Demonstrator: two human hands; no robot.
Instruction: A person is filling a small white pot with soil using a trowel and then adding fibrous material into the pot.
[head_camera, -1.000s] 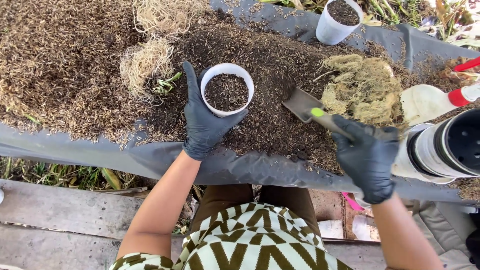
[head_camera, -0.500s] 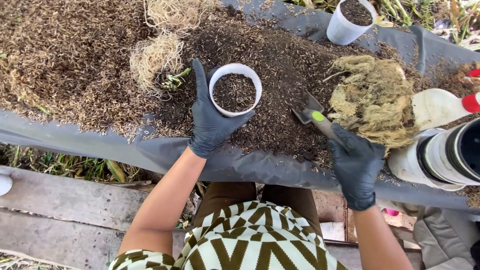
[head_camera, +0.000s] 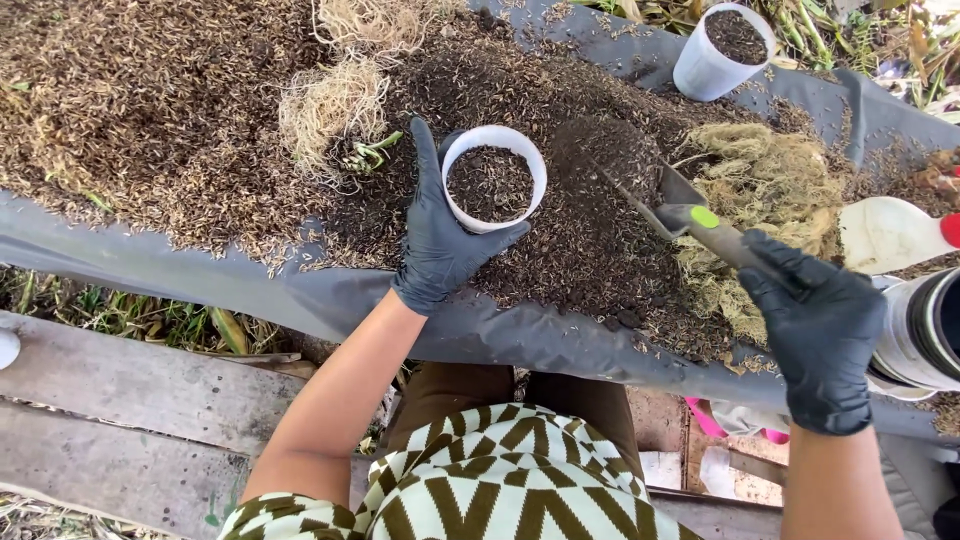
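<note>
Since the earlier frame the trowel (head_camera: 655, 195) has lifted out of the heap and now carries a mound of dark potting mix on its blade, raised just to the right of the white pot (head_camera: 494, 178), which has stayed where it was. The right hand (head_camera: 815, 335), in a black glove, is closed around the trowel's handle, whose green spot shows just above the fingers. The left hand (head_camera: 440, 235), also gloved in black, is curled around the near side of the white pot, thumb on one side and fingers reaching up the other; the pot sits on the dark mix and is nearly full of it. The mix lies spread over a grey sheet (head_camera: 300, 290) covering the counter. A clump of pale fibrous roots (head_camera: 335, 105) lies to the left of the pot, a mass of yellowish moss (head_camera: 765, 180) to the right beyond the trowel. A second white pot (head_camera: 720, 50), also filled, stands at the far edge.
</note>
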